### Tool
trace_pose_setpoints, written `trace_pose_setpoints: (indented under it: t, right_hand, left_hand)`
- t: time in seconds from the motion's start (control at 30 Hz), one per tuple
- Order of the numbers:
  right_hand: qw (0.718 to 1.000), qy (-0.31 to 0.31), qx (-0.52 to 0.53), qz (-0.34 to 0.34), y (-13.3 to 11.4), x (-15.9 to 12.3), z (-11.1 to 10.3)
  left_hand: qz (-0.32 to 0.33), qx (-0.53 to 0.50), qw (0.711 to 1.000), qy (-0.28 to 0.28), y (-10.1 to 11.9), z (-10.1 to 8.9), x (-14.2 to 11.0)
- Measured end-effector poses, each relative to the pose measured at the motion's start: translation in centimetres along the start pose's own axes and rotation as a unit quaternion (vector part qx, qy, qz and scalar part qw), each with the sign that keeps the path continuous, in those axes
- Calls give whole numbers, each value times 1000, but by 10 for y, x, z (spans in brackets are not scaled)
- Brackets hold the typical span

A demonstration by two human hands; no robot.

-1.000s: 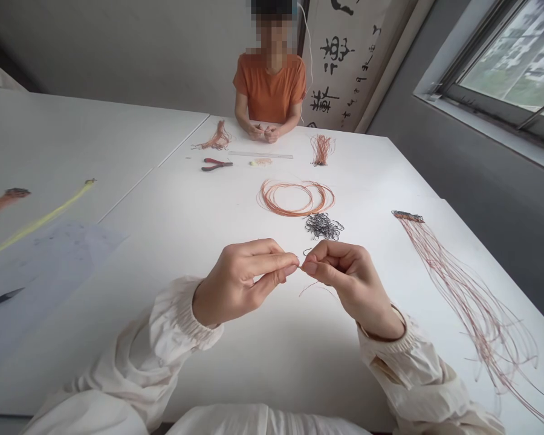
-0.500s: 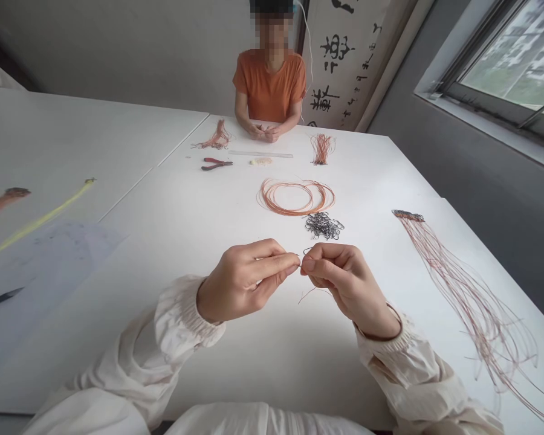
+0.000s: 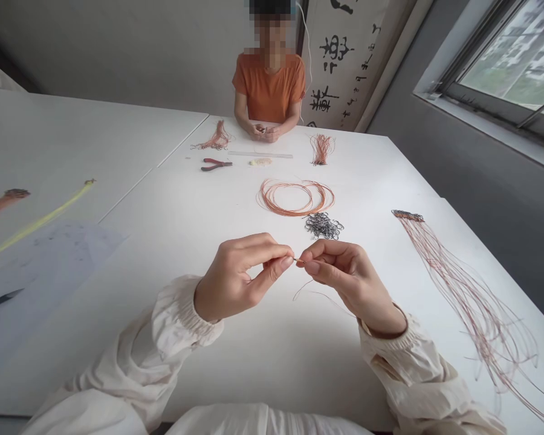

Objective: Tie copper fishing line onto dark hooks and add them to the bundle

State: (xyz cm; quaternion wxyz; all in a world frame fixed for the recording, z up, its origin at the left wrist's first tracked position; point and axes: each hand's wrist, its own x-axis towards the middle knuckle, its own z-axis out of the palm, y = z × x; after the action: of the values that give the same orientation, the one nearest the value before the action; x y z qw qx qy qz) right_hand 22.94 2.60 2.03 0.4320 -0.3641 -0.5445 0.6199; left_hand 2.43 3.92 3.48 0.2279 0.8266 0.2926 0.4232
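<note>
My left hand (image 3: 245, 275) pinches a small dark fish hook, most of it hidden behind the fingertips. From the fingers its thin shank (image 3: 295, 260) juts toward my right hand (image 3: 342, 278). That hand's thumb and forefinger are closed on orange fishing line at the shank's end. A loose tail of line (image 3: 315, 292) curls below the right fingers, over the white table (image 3: 281, 368). Just beyond the hands lies a pile of dark hooks (image 3: 324, 225), touching a coil of orange line (image 3: 272, 205).
On the right lies a bundle of hooks with long lines (image 3: 453, 278). Across the table sits a person in an orange top (image 3: 271, 84), near red-handled pliers (image 3: 215, 164), a clear ruler (image 3: 260, 154) and two line bundles. A yellow strand bundle (image 3: 40, 225) and paper (image 3: 49, 272) are at left.
A small gap has opened between my fingertips, so the shank with orange line now shows. The right hand has turned slightly, and the loose tail has shifted left and spread wider.
</note>
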Motion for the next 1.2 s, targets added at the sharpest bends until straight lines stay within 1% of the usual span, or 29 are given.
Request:
trace_pose_setpoints:
  t: [0.1, 0.3, 0.4, 0.47, 0.6, 0.7, 0.8, 0.93, 1.03, 1.2]
  right_hand:
    - [1000, 18, -19, -11, 0, 0, 1]
    - [992, 82, -73, -56, 0, -3, 9]
    - [988, 95, -94, -82, 2, -5, 14]
    - [985, 94, -101, -100, 4, -5, 17]
    - [985, 85, -101, -115, 6, -7, 18]
    - [990, 70, -77, -94, 3, -6, 14]
    - [997, 32, -42, -58, -3, -4, 8]
    - [999, 2, -42, -20, -7, 0, 0]
    - [999, -14, -39, -9, -6, 1, -3]
    - [998, -48, -29, 2, -2, 0, -9]
  left_hand:
    - [1, -4, 1000, 6, 0, 1, 0]
    - [22, 2, 999, 38, -4, 7, -3]
    - [26, 19, 998, 46, -6, 10, -5]
    - [14, 13, 999, 41, -6, 11, -5]
    - [-36, -16, 999, 0, -4, 9, -4]
    - [-60, -26, 998, -18, -2, 6, -3]
    - [-63, -27, 998, -17, 0, 3, -1]
    - [-61, -16, 998, -30, 1, -1, 1]
    - [-61, -8, 997, -43, 2, -2, 2]
    - [-60, -2, 997, -46, 5, -3, 1]
